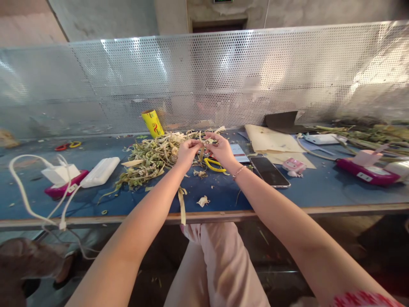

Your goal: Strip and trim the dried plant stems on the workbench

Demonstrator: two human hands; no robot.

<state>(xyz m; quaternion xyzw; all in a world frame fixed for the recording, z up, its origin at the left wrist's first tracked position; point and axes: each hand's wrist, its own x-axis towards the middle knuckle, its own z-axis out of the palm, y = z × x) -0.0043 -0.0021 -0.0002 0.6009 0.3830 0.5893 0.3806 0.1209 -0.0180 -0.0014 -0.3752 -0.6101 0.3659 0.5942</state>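
My left hand [189, 151] and my right hand [220, 147] meet over the blue table, fingers pinched together on a thin strip of dried plant [201, 154]. Its exact kind is hard to make out. To the left, right beside my left hand, lies a heap of dried, pale green and straw-coloured plant stems [153, 155]. Below my right hand are yellow-handled scissors [214, 165], their blades not visible. A dry strip [182, 204] hangs over the table's front edge, and a crumpled dry scrap [203, 201] lies nearby.
A yellow tube [152, 123] stands behind the heap, against the perforated metal screen [223, 76]. On the right lie a phone [269, 171], a pink case [294, 166] and brown paper [271, 138]. Purple power strips [367, 172] and a white power bank [100, 171] with cables flank the workspace.
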